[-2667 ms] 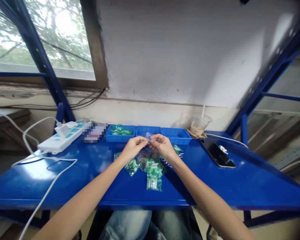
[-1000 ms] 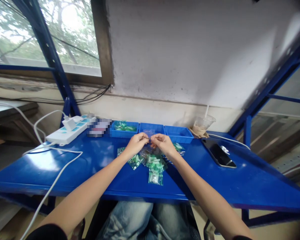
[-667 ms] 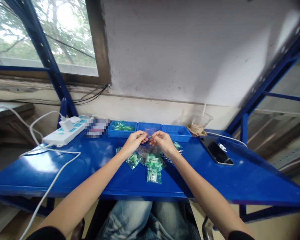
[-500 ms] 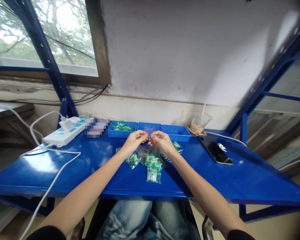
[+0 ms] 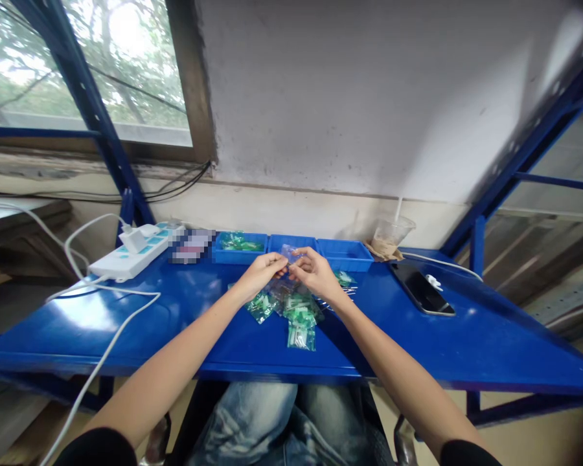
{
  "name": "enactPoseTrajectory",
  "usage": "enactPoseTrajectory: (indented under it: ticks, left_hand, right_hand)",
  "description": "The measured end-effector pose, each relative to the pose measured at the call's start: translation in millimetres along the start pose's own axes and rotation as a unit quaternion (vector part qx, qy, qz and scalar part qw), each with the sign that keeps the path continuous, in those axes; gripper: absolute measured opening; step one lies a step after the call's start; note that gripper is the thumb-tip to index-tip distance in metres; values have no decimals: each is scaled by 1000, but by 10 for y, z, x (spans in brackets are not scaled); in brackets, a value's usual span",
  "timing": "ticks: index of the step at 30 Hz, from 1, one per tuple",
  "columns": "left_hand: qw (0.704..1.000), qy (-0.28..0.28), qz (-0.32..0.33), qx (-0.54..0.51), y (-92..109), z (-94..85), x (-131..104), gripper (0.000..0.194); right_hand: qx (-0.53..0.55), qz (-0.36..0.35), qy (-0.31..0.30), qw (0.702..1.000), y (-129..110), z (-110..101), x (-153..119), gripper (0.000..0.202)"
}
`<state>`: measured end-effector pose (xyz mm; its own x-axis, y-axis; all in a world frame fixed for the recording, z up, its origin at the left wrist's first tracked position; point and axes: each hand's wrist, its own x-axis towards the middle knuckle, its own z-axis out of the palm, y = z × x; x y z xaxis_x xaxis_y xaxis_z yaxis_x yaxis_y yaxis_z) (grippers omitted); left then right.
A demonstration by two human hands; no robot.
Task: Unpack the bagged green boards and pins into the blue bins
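Observation:
My left hand [image 5: 265,273] pinches the left side of a small clear plastic bag [image 5: 288,251], which is held up in front of the blue trays. On the bag's other side is my right hand [image 5: 315,272], its fingers closed together at the bag's edge. Whether a small part is also between the fingertips I cannot make out. Below my hands lie several green-and-clear packets [image 5: 301,317] with white pieces inside. Thin metal rods [image 5: 347,292] lie beside my right wrist, partly hidden by it.
A blue divided tray [image 5: 344,255] stands along the wall, green packets [image 5: 240,243] in its left part. To the left are a white power strip [image 5: 131,255] and cable. A phone [image 5: 422,291] with white earbuds and a plastic cup [image 5: 391,236] are on the right.
My right fingers have shifted up and spread along the bag, which now shows more between my hands. My left hand stays nearly in place. The view has tilted slightly.

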<state>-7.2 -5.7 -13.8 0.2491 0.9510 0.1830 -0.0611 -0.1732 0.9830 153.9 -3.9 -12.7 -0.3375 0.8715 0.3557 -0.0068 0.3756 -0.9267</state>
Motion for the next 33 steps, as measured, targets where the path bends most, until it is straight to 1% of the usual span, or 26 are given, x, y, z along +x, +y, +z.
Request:
enactPoseTrajectory:
  ticks: [3,5,7,10,13,14,16,18,20,22,24,26,27,29,31,33]
  left_hand:
    - [999,18,37,25,-30,15,22,26]
    - [998,34,52,23,-43,4,42,28]
    - [997,41,58,23,-49,-18,56,27]
    - [996,27,64,51,-33,-46,58,22]
    - [988,1,107,109,11,-56,45,15]
    - [985,-4,122,126,28,-57,41,14]
    - [979,2,143,143,52,-59,36,13]
    - [981,22,138,135,57,-62,36,16]
    - [988,48,97,113,45,-63,38,21]
    - [993,61,28,95,27,-59,39,20]
    - [994,59,-31,83,14,-49,35,30]
    - [994,38,-52,83,14,-34,25,38]
    - [995,26,-44,88,18,-26,17,37]
    - [994,9,-7,106,30,-6,1,27]
    - [993,11,29,116,39,14,-12,20]
    - [992,28,45,112,41,33,-18,18]
  right_hand:
    - [35,20,30,999,12,18,22,33]
    - [79,48,50,994,-8,18,32,31]
    - [138,85,43,986,-41,10,35,31]
    - [232,140,23,962,-79,-3,37,33]
    - [276,169,43,945,-78,2,43,34]
    - [274,167,51,946,-70,8,44,33]
    - [259,140,74,953,-51,22,46,32]
    - [232,97,101,963,-33,33,47,39]
    - [184,67,120,973,-19,33,50,45]
    - [128,66,126,982,-6,24,53,39]
    - [96,75,131,984,7,10,55,31]
    - [91,79,133,984,17,-1,56,27]
    - [92,79,131,984,19,-6,56,26]
    - [96,78,120,985,18,-13,57,27]
    - [100,71,105,987,7,-16,59,28]
    - [93,61,87,990,-5,-15,61,28]
